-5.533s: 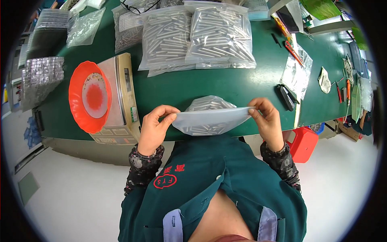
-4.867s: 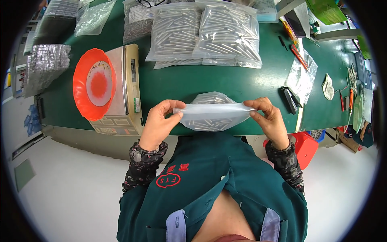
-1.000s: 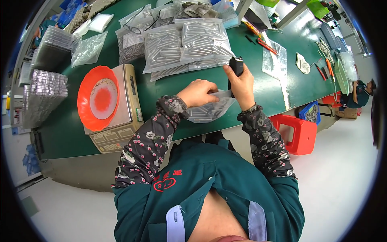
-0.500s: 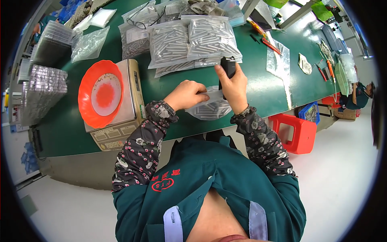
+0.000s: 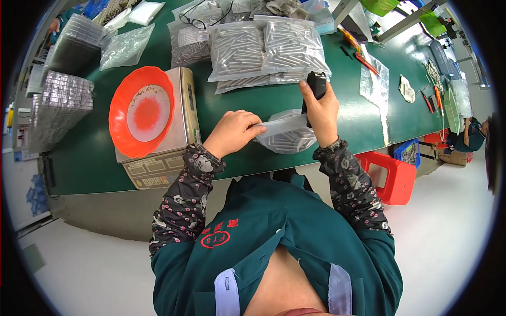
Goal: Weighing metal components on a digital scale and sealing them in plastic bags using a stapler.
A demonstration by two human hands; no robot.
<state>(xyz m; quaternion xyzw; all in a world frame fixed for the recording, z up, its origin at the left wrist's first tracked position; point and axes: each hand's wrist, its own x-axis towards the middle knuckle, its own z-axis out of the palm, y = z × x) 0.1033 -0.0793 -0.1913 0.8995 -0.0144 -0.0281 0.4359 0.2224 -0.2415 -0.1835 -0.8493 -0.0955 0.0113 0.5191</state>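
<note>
A clear plastic bag (image 5: 289, 140) of short grey metal pins lies near the table's front edge, its flattened mouth stretched out between my two hands. My left hand (image 5: 232, 132) pinches the left end of that mouth between thumb and fingers. Wrapped around a black stapler-like handheld tool (image 5: 316, 88), my right hand (image 5: 324, 115) is at the right end of the mouth. The tool stands upright with its lower end at the bag's edge; my hand partly hides where they meet. Just beyond, filled bags of metal pins (image 5: 292, 46) lie stacked.
Left of my hands, a red scalloped bowl (image 5: 117, 113) sits on a scale (image 5: 182, 100). Clear plastic trays (image 5: 66, 105) are stacked at the far left. Glasses (image 5: 197, 23) rest on the bags. Red-handled tools (image 5: 367, 64) lie right; a red stool (image 5: 403, 181) stands below the table edge.
My left hand has drawn slightly away from my right hand, and more of the bag's flattened mouth shows between them. The whole view has shifted a little.
</note>
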